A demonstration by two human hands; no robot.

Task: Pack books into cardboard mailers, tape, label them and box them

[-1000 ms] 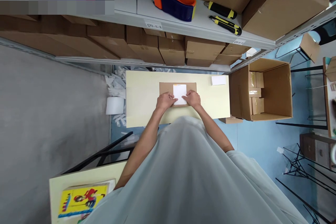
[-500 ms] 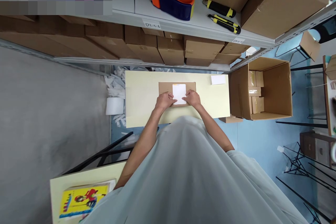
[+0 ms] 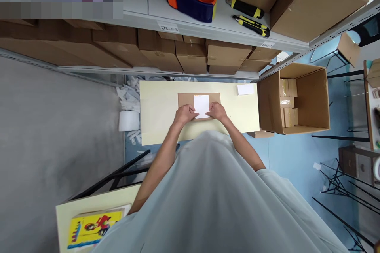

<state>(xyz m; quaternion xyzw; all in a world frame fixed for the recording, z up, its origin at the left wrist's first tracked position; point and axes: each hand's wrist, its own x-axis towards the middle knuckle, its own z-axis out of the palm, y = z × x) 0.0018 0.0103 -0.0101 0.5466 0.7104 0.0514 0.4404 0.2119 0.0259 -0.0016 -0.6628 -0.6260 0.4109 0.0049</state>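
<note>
A white label [image 3: 201, 106] with a small orange mark at its top edge lies over a flat brown cardboard piece [image 3: 214, 97]; I cannot tell whether it is stuck down. My left hand [image 3: 185, 114] pinches the label's lower left edge with thumb and curled fingers. At the lower right edge, my right hand [image 3: 217, 111] does the same, its thumb pointing inward. Both hands rest over the cardboard, on a pale yellow table [image 3: 160, 114]. Toward the table's right end lies a small white paper [image 3: 245, 89].
An open carton [image 3: 311, 99] with small boxes inside stands right of the table. Above, a shelf [image 3: 190, 27] holds a tape dispenser [image 3: 190, 0], two utility knives [image 3: 251, 25] and boxes. A white roll [image 3: 128, 121] is at left, a yellow book [image 3: 93, 227] lower left.
The view has shifted slightly. Both hands keep their hold at the label's lower edges, and the label stays in place on the cardboard.
</note>
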